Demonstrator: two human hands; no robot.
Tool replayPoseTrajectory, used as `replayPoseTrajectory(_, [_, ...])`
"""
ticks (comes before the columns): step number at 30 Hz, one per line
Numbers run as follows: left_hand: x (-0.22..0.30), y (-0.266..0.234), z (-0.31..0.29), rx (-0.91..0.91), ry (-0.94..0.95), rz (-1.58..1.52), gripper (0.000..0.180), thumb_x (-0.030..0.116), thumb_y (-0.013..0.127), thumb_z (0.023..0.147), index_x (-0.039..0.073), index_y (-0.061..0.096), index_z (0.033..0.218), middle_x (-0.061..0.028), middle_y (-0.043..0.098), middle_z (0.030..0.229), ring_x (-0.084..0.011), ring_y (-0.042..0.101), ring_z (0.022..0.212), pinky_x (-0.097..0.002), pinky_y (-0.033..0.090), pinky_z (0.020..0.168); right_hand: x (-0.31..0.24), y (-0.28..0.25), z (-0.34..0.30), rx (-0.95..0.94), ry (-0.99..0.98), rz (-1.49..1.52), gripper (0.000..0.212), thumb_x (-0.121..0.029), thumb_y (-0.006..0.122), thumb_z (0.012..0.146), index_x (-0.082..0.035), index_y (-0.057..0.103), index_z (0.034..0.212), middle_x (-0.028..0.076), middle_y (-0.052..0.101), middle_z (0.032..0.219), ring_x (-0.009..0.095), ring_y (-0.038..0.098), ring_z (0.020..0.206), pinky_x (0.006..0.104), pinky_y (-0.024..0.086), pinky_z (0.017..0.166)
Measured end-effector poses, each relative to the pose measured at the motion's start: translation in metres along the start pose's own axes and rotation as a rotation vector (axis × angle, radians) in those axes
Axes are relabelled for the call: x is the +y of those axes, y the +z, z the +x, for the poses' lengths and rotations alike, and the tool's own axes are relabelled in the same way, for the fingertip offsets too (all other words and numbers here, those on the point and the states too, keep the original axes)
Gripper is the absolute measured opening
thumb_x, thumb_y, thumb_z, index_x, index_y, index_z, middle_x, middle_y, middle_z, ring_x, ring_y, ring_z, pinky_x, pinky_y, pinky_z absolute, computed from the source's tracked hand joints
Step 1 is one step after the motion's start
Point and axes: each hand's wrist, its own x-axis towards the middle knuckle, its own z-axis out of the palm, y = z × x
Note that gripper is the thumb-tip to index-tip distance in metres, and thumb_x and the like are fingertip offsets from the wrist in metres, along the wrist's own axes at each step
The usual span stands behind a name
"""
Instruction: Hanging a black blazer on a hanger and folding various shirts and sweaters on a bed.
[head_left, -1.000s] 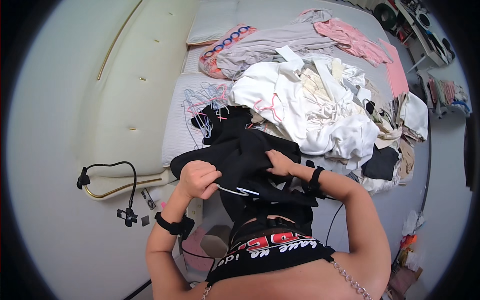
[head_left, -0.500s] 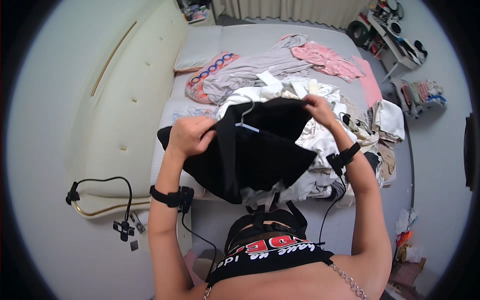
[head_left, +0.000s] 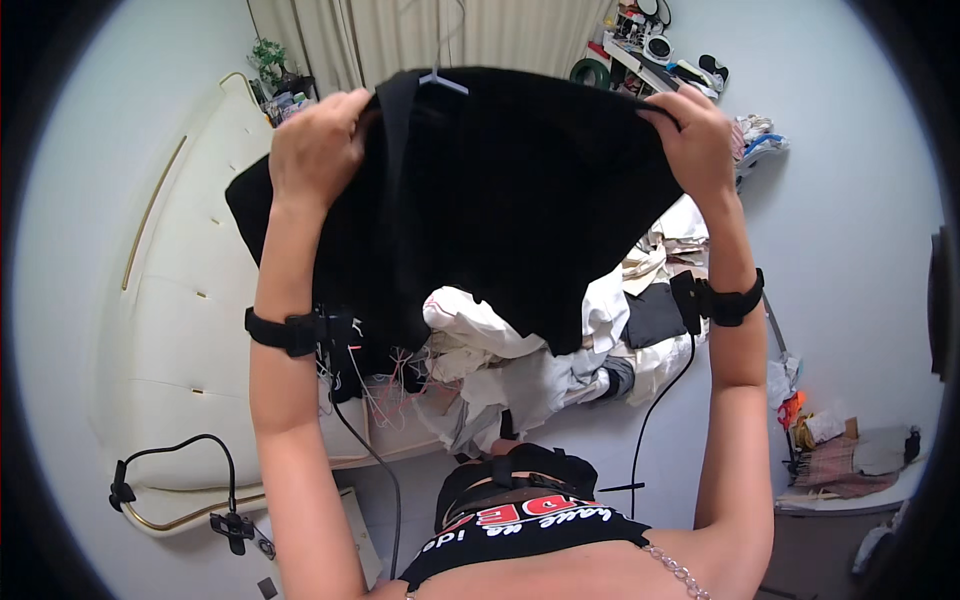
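Note:
A black garment (head_left: 500,190) hangs spread between my two hands, raised in front of me. My left hand (head_left: 318,150) is closed on its upper left part. The fingers of my right hand (head_left: 690,138) pinch its upper right edge, thumb toward me. At the top of the garment, between the hands, shows a light-coloured hanger (head_left: 443,84) with a thin metal hook rising above it. The rest of the hanger is hidden by the black cloth. What kind of garment it is, I cannot tell.
Below and behind the garment, a heap of white and grey clothes (head_left: 520,385) covers the bed. Tangled wire hangers (head_left: 395,385) lie at its left. A cream headboard (head_left: 185,330) runs along the left, near a phone holder on a bent arm (head_left: 232,525). A cluttered desk (head_left: 650,70) stands far right.
Both hands have risen and moved farther apart, lifting the black garment off the bed area and stretching it wider. My view has tilted up, bringing more of the curtain into sight.

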Motion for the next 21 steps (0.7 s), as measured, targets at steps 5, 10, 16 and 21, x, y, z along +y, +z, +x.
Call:
replayPoseTrajectory(5, [0.036, -0.034, 0.039, 0.097, -0.136, 0.109, 0.015, 0.017, 0.056, 0.081, 0.012, 0.062, 0.093, -0.007, 0.063, 0.08, -0.0281, 0.061, 0.073, -0.0374, 0.049, 0.061, -0.013, -0.05, 0.032, -0.01, 0.187, 0.042, 0.018, -0.016, 0.072, 0.072, -0.001, 0.063, 0.071, 0.011, 0.056, 0.066, 0.021, 0.055, 0.057, 0.0335, 0.042, 0.054])
replayPoseTrajectory(10, [0.053, -0.059, 0.048, 0.282, -0.317, -0.027, 0.019, 0.015, 0.052, 0.084, 0.011, 0.064, 0.098, -0.0135, 0.064, 0.087, -0.0324, 0.061, 0.079, -0.0371, 0.048, 0.065, 0.001, -0.037, 0.03, -0.241, -0.144, 1.053, 0.021, -0.011, 0.058, 0.086, -0.011, 0.064, 0.106, 0.01, 0.064, 0.102, 0.02, 0.061, 0.094, 0.0258, 0.05, 0.08])
replayPoseTrajectory(16, [0.12, -0.104, 0.036, 0.339, -0.407, -0.073, 0.018, 0.014, 0.054, 0.083, 0.009, 0.064, 0.097, -0.014, 0.063, 0.083, -0.0304, 0.062, 0.074, -0.0331, 0.046, 0.064, 0.093, -0.033, -0.005, -0.015, -0.114, 0.745, 0.026, -0.009, 0.057, 0.086, -0.01, 0.059, 0.112, 0.009, 0.061, 0.105, 0.019, 0.06, 0.093, 0.0284, 0.05, 0.076])
replayPoseTrajectory(21, [0.169, -0.148, 0.013, 0.364, -0.449, 0.112, 0.016, 0.014, 0.055, 0.082, 0.009, 0.064, 0.094, -0.0132, 0.063, 0.081, -0.0308, 0.061, 0.073, -0.0342, 0.046, 0.061, 0.08, -0.022, -0.03, 0.146, -0.046, 0.615, 0.036, -0.01, 0.066, 0.078, -0.009, 0.057, 0.112, 0.012, 0.054, 0.111, 0.024, 0.054, 0.102, 0.034, 0.046, 0.083])
